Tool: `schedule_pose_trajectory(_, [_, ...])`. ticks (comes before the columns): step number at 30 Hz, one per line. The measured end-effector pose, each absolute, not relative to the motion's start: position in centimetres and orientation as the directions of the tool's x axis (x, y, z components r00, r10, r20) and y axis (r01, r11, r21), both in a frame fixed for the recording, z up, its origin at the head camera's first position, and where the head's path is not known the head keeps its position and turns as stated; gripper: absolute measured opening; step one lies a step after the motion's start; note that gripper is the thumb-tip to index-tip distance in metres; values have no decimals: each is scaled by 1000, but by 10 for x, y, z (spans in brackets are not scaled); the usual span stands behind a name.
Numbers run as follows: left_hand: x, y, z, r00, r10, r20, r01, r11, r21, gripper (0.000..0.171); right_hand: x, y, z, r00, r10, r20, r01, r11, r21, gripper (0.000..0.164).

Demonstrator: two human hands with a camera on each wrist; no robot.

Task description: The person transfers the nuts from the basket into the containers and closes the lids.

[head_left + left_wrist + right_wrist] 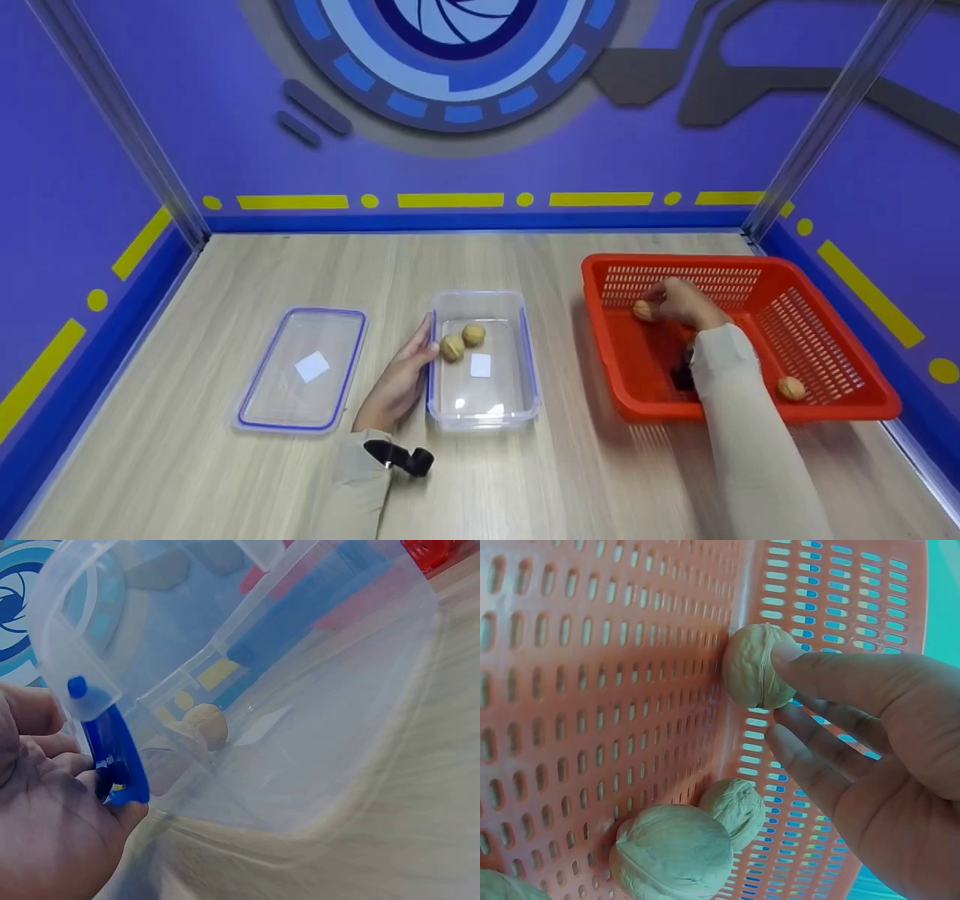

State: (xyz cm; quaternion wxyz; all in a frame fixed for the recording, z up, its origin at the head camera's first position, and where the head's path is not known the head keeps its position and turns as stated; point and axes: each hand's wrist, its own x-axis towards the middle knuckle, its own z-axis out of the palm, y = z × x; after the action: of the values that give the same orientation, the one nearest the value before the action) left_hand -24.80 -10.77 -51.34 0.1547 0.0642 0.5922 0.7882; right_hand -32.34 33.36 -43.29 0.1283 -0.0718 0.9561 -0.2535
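My left hand (397, 379) holds the left side of a clear plastic food container (484, 405), its thumb at the rim. In the left wrist view, the fingers lie about the container's blue latch (116, 754). Two walnuts (452, 347) sit inside beside a white square label (480, 365). Down in the red basket (611, 360), my right hand (686, 304) pinches a walnut (757, 664) between thumb and fingers, close to the basket wall. More walnuts (671, 851) lie below it in the right wrist view. Another walnut (791, 388) rests at the basket's near right.
Left of the container, a clear lid (300, 397) with a blue seal and a white label lies flat on the wooden table (555, 480). Blue-purple panels (480, 172) enclose the table at the back and both sides. A black wrist strap (401, 456) sits on the left sleeve.
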Motion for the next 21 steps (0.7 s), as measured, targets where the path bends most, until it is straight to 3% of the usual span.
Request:
schedule_pose_trajectory(12, [-248, -108, -514, -945, 323, -55, -145, -262, 954, 64, -321, 335, -435, -946, -220, -240, -66, 851, -520, 29])
schedule_pose_trajectory(21, [-248, -108, -515, -946, 316, -67, -154, -257, 954, 64, -319, 335, -434, -933, -210, -291, -16, 835, -549, 33])
